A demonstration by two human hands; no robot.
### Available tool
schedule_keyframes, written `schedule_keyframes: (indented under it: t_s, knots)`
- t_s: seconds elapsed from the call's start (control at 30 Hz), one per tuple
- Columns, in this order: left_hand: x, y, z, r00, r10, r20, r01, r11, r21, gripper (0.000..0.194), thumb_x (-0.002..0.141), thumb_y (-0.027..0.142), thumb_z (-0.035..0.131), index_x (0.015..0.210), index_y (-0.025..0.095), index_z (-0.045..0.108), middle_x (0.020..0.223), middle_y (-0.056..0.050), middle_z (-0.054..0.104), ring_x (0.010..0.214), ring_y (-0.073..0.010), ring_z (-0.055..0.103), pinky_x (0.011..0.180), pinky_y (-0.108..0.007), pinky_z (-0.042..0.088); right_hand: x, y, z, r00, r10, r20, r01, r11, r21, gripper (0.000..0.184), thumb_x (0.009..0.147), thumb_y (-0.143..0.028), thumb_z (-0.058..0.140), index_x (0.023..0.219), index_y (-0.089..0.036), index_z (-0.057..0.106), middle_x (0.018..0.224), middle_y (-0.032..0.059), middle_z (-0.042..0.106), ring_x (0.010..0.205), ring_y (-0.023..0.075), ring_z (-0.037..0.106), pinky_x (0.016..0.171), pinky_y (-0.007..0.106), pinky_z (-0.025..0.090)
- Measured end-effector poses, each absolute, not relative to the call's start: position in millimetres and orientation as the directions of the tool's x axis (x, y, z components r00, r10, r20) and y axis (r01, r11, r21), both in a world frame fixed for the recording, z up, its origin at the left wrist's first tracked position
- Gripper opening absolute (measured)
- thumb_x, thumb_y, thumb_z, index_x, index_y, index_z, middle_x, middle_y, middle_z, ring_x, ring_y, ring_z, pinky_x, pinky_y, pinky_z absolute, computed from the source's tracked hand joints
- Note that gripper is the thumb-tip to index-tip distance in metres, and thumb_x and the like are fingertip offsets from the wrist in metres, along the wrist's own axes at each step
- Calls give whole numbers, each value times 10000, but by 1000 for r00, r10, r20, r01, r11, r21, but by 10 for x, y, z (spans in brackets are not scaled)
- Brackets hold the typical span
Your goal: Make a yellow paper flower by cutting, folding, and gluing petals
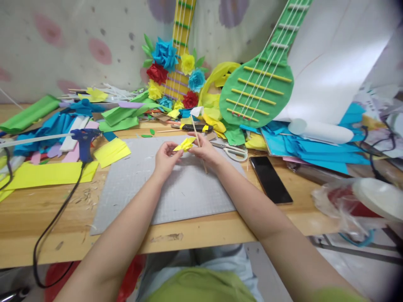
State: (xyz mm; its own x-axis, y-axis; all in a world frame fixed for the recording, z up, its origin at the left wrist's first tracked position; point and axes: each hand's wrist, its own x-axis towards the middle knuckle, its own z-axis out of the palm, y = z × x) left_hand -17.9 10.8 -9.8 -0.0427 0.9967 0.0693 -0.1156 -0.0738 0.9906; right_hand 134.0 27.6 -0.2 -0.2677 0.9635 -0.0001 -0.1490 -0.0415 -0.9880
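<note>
Over the grey cutting mat (189, 193), my left hand (167, 158) pinches one side of a small yellow paper flower (185, 144). My right hand (206, 150) touches the flower's other side with its fingertips. A thin wooden stick (197, 135) is also held in my right hand, passing between the fingers and slanting down toward the mat. Just behind my hands lie a black and yellow utility knife (197, 127) and scissors (235, 152) with pale handles. The fingertips under the flower are partly hidden.
A blue hot glue gun (83, 144) with a black cord stands at left beside yellow paper strips (47, 175). A black phone (270, 180) lies at right. Behind are a green paper-covered instrument (258, 90), a yellow flowered one (182, 37), and blue paper sheets (315, 147).
</note>
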Motion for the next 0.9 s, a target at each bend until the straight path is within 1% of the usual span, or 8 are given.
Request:
schedule_keyframes:
  t_s: [0.17, 0.33, 0.43, 0.53, 0.7, 0.83, 0.9]
  knots:
    - [-201, 164, -164, -23, 998, 60, -161, -63, 985, 410, 514, 300, 734, 833, 161, 516, 728, 3, 586, 570, -105, 571, 485, -232, 484, 1278, 322, -106, -268, 963, -32, -215, -92, -972, 560, 532, -157, 656, 1043, -228, 439, 725, -80, 467, 375, -13, 239, 324, 147, 144]
    - [-222, 131, -163, 52, 998, 47, -120, -41, 992, 459, 499, 312, 747, 886, 144, 566, 719, -23, 624, 588, -116, 574, 516, -236, 474, 1274, 250, -70, -275, 961, -20, -264, -96, -960, 535, 523, -155, 656, 1016, -216, 459, 662, -95, 433, 365, -13, 217, 322, 152, 122]
    - [-227, 103, -172, 44, 998, 48, -122, -43, 992, 471, 484, 315, 753, 883, 135, 579, 709, -24, 626, 581, -111, 566, 533, -239, 471, 1279, 183, -50, -242, 970, -3, -293, -76, -953, 544, 507, -169, 664, 1012, -209, 466, 677, -87, 451, 376, -8, 247, 323, 157, 127]
    - [-226, 91, -172, 32, 999, 44, -124, -40, 991, 465, 483, 312, 750, 875, 129, 581, 700, -21, 614, 569, -105, 555, 532, -240, 465, 1284, 155, -65, -208, 978, 8, -319, -60, -946, 562, 501, -187, 676, 1020, -215, 463, 698, -82, 461, 384, -9, 244, 329, 159, 133]
    - [-218, 94, -165, 57, 996, 65, -92, -60, 994, 560, 484, 286, 751, 997, 152, 571, 750, -19, 619, 589, -103, 554, 539, -236, 468, 1282, 176, -119, -198, 980, 9, -292, -50, -955, 563, 507, -206, 680, 1028, -223, 466, 756, -62, 487, 405, -3, 274, 346, 160, 152]
    - [-222, 100, -180, 38, 997, 69, -87, -66, 994, 501, 501, 316, 741, 949, 132, 614, 720, -30, 632, 582, -104, 546, 538, -232, 466, 1264, 193, -138, -180, 983, 24, -289, -30, -957, 555, 506, -200, 674, 1020, -224, 466, 768, -60, 489, 423, 5, 295, 363, 160, 168]
    - [-224, 98, -177, 22, 997, 69, -93, -67, 993, 502, 497, 334, 745, 939, 125, 629, 729, -36, 639, 589, -107, 545, 539, -235, 468, 1255, 194, -138, -178, 983, 36, -287, -16, -958, 550, 506, -197, 672, 1016, -222, 467, 771, -59, 487, 433, 8, 310, 371, 159, 179]
